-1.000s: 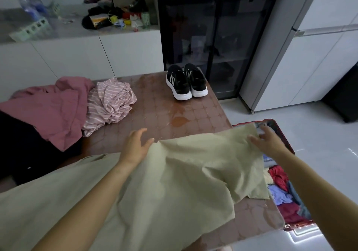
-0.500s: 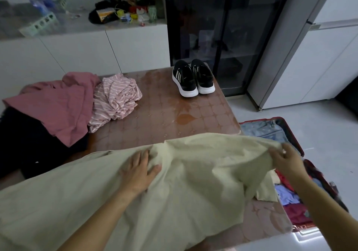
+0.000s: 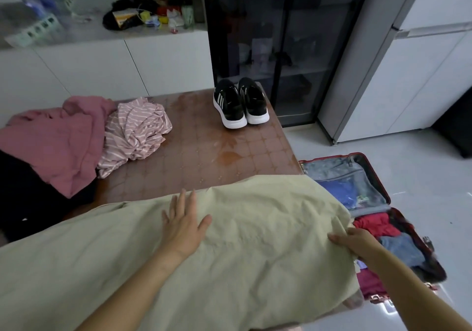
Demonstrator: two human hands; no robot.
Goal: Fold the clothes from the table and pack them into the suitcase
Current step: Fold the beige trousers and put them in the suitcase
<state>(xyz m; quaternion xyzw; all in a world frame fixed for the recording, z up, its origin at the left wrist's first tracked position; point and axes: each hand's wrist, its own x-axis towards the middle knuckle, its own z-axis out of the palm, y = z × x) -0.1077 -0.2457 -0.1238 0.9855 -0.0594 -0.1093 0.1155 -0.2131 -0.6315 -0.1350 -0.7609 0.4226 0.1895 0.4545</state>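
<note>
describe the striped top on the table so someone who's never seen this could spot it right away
Start at the brown patterned table; a heap of clothes lies on its far left part. The striped top is the crumpled piece at the heap's right end, touching the plain pink garment and well left of the black sneakers. It alone has thin white stripes on pink.

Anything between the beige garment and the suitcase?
Nothing visible. The beige garment lies on the table under the left hand, its right edge beside the open suitcase on the floor, which already holds clothes.
</note>
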